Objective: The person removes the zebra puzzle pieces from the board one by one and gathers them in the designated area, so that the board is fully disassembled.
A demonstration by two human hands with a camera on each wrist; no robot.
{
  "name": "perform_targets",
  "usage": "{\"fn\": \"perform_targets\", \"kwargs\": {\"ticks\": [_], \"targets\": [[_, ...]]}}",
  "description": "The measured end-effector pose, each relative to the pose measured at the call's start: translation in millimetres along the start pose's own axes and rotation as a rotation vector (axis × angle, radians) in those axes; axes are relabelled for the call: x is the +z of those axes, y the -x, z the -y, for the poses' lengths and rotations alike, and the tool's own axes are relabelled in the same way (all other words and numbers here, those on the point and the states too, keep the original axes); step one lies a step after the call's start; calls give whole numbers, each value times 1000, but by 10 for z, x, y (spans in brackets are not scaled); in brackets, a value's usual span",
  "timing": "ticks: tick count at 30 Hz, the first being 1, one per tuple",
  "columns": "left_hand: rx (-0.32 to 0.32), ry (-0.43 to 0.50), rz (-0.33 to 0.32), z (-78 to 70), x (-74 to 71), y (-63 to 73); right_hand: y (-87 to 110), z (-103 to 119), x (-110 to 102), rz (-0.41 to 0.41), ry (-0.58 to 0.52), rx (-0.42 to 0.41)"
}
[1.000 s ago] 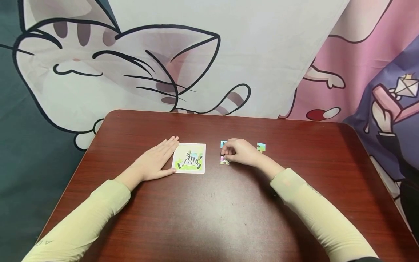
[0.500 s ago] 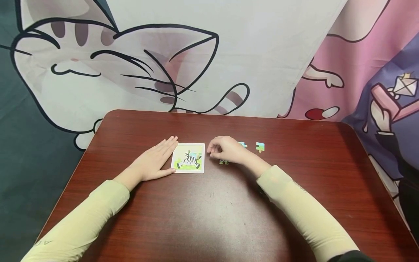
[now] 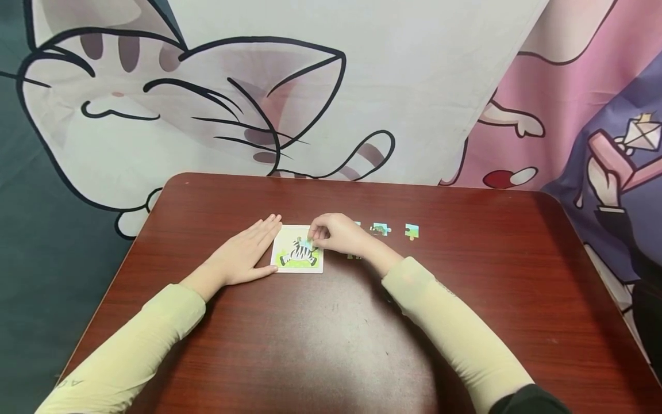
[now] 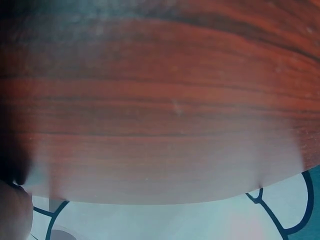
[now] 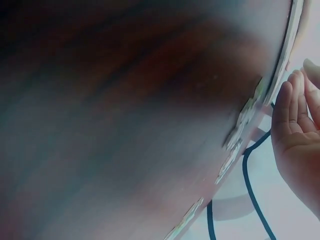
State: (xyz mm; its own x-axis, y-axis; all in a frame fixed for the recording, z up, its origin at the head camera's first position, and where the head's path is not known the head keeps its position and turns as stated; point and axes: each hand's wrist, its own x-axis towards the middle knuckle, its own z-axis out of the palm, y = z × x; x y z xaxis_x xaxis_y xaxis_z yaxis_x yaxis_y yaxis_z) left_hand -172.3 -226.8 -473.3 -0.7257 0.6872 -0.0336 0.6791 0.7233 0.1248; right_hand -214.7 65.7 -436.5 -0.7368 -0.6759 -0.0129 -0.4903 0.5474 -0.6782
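A small white-framed puzzle board (image 3: pixel 289 272) with a partly assembled zebra picture (image 3: pixel 299 253) lies on the table. My left hand (image 3: pixel 235 256) lies flat at its left edge, fingers straight, fingertips and thumb at the frame's corners. The left wrist view catches only a bit of a finger or thumb (image 4: pixel 15 212). Over the board's right side, my right hand (image 3: pixel 338 232) pinches a puzzle piece, mostly hidden by the curled fingers. In the right wrist view the fingers (image 5: pixel 285 107) and thumb come together above the board's raised edge (image 5: pixel 285 55).
Loose puzzle pieces lie right of the board: one (image 3: pixel 381 229) beside the right wrist, another (image 3: pixel 411 231) farther right. Others, partly hidden, show behind and below the right hand. The reddish-brown table (image 3: pixel 331 345) meets a cartoon-cat cloth (image 3: pixel 424 86) at its far edge.
My right hand has moved left from the loose pieces to above the board, uncovering pieces behind it. The left hand has stayed at the board's edge.
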Motion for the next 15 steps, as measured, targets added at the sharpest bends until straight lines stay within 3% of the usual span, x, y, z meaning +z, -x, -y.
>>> {"fn": "perform_targets", "kwargs": {"ticks": [15], "targets": [[-5, 9, 10, 2, -2, -1, -152, 63, 96, 44, 16, 17]]}}
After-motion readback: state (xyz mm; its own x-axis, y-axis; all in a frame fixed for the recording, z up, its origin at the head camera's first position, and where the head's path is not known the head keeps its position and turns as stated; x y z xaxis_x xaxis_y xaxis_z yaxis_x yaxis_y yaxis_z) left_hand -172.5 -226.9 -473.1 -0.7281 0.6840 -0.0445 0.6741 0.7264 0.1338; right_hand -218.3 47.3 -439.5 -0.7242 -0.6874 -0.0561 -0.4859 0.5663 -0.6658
